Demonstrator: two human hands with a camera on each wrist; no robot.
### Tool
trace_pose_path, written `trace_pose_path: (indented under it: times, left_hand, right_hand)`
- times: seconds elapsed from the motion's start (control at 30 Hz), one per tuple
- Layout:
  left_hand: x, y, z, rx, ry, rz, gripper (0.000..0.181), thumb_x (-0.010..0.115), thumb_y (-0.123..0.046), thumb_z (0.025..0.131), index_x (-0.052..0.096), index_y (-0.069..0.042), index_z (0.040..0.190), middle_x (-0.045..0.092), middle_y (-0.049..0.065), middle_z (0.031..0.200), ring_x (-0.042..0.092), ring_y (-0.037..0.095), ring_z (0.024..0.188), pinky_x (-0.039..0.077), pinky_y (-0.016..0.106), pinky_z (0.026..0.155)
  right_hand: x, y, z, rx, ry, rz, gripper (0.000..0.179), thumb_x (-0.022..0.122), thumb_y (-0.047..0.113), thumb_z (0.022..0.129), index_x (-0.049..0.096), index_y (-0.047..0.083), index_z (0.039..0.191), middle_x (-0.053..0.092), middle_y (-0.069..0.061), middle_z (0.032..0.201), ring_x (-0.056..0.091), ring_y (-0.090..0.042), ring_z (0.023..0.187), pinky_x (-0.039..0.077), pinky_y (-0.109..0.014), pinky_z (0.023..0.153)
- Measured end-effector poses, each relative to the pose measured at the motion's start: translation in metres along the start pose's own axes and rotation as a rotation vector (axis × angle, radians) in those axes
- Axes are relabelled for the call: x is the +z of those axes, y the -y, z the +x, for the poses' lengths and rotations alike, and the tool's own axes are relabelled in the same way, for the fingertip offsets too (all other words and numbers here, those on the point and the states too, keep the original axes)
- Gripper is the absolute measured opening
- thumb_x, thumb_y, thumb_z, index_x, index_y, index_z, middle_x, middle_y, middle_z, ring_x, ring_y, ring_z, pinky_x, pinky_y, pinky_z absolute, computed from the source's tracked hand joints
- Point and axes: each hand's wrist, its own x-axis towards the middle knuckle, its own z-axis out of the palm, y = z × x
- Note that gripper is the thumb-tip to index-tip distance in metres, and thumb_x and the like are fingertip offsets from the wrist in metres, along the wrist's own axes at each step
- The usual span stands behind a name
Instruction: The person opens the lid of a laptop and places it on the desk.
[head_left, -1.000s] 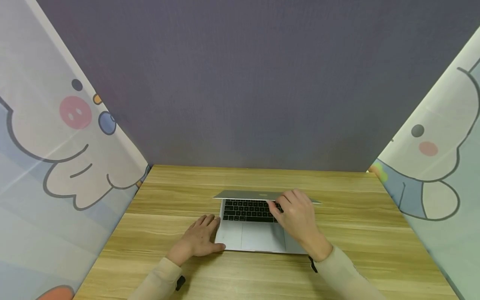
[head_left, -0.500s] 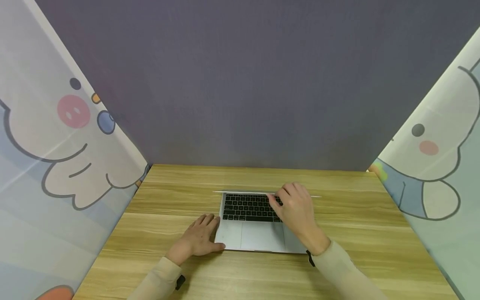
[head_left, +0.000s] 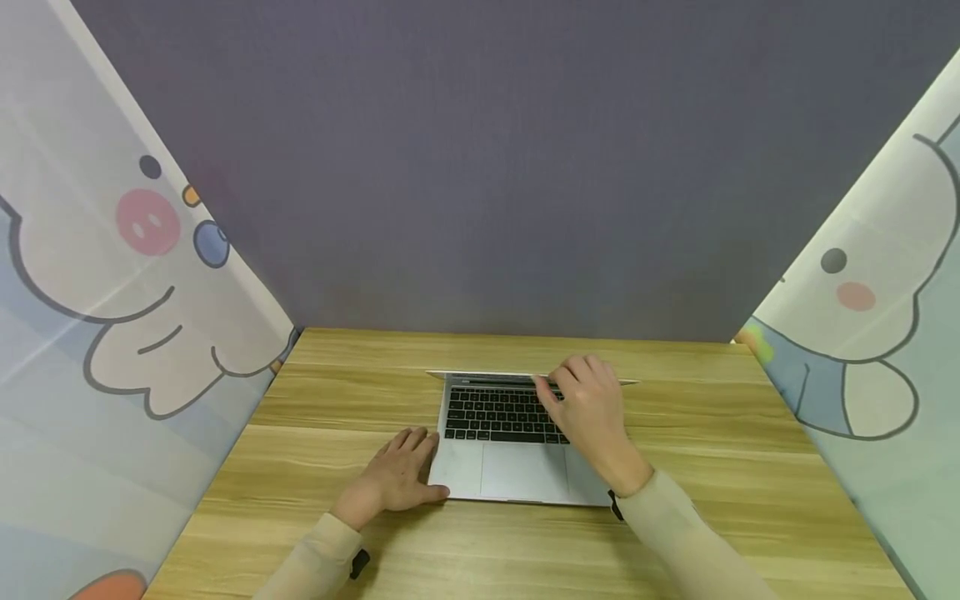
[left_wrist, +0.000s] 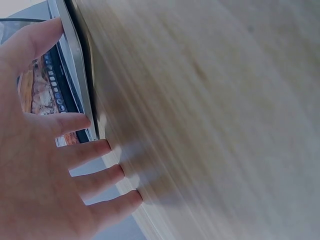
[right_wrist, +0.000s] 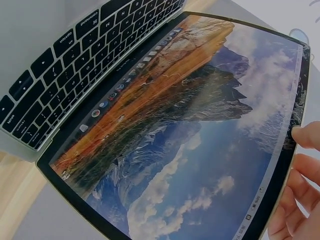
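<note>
A silver laptop (head_left: 523, 472) with black keys lies on the wooden table, its lid raised to about upright. My right hand (head_left: 592, 412) grips the top edge of the lid, thumb on the screen side and fingers curled behind it. In the right wrist view the lit screen (right_wrist: 165, 130) displays a mountain picture with a row of icons, and the thumb (right_wrist: 306, 136) presses its dark border. My left hand (head_left: 401, 475) rests spread at the laptop's left front corner. Its thumb (left_wrist: 42, 37) touches the laptop's edge, while the fingertips reach down to the wood.
The wooden table (head_left: 337, 383) extends around the laptop on all sides. A dark grey panel (head_left: 480, 167) stands along the far edge. Cloths with cartoon prints hang at the left (head_left: 142, 275) and the right (head_left: 862, 333).
The laptop lid has swung up and back, from leaning over the keyboard to about upright, with my right hand moving along with it. More of the keyboard shows. My left hand has stayed put.
</note>
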Motion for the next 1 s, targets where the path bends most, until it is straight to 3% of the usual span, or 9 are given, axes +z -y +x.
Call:
trace_pose_path:
  times: [0.5, 1.0]
  left_hand:
    - [0.003, 0.003, 0.003, 0.004, -0.002, -0.021, 0.095, 0.072, -0.061, 0.084, 0.042, -0.004, 0.153, 0.037, 0.024, 0.157, 0.032, 0.049, 0.144, 0.030, 0.063, 0.115]
    - [0.002, 0.001, -0.001, 0.001, -0.012, -0.011, 0.096, 0.074, -0.061, 0.082, 0.043, -0.004, 0.152, 0.038, 0.023, 0.156, 0.033, 0.049, 0.143, 0.032, 0.062, 0.114]
  right_hand:
    - [0.007, -0.004, 0.002, 0.019, -0.024, -0.004, 0.022, 0.083, 0.021, 0.081, 0.071, 0.005, 0.071, 0.065, -0.009, 0.074, 0.059, -0.031, 0.070, 0.046, -0.043, 0.060]
    - [0.013, -0.010, 0.011, 0.026, -0.041, -0.017, 0.023, 0.088, 0.017, 0.077, 0.071, 0.004, 0.070, 0.061, -0.009, 0.071, 0.055, -0.031, 0.067, 0.041, -0.041, 0.055]
